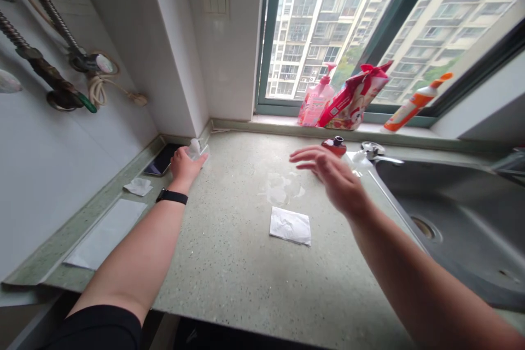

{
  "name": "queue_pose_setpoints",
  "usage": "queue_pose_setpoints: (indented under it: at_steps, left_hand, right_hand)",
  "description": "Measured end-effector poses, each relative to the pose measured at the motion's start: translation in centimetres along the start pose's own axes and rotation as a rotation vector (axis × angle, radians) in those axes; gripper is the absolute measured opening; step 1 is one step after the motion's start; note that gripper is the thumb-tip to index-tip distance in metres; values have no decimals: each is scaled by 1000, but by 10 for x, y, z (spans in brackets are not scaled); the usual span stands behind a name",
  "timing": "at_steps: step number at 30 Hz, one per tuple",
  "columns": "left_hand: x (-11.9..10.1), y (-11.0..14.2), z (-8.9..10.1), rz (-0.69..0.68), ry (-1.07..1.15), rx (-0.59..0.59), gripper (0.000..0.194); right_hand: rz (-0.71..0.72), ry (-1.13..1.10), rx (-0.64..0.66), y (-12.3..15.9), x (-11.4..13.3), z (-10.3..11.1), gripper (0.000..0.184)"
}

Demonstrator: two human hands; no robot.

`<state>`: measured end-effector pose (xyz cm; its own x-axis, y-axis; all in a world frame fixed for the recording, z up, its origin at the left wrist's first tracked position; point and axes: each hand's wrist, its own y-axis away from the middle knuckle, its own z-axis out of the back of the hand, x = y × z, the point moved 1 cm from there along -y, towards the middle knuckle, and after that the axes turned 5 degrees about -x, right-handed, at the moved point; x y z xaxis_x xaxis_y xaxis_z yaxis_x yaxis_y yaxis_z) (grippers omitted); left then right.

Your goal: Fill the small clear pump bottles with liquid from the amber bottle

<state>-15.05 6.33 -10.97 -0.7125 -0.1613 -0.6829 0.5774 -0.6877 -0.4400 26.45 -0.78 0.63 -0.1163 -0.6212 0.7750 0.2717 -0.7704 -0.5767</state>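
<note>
While the right hand [337,179] is hovering empty, fingers loosely spread, the left hand [184,165] is clasping a clear container [205,151] near the counter's [229,262] corner, likely light, slippery, best held round its sides.

Cool daylight enters through the window [328,27], glaring softly on the bench [229,219]; the left wall is shadowed, the right hand [338,180] slightly blurred, and wide-angle distortion stretches the edges.
</note>
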Motion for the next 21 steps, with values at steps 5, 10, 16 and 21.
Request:
queue_pose_setpoints:
  at_steps: [5, 10, 16, 21]
  left_hand:
    - [-31, 32, -4, -180, 158, 31, 69]
    - [-80, 92, 0, -558, 229, 137, 72]
    - [-110, 127, 12, -872, 233, 293, 65]
    - [-115, 134, 16, -972, 251, 293, 64]
  right_hand:
    - [-8, 265, 10, 35, -58, -45, 35]
    - [9, 269, -122, 49, -76, -53, 29]
    - [-7, 241, -169, 55, -76, -53, 47]
    - [9, 242, -165, 55, -74, -60, 40]
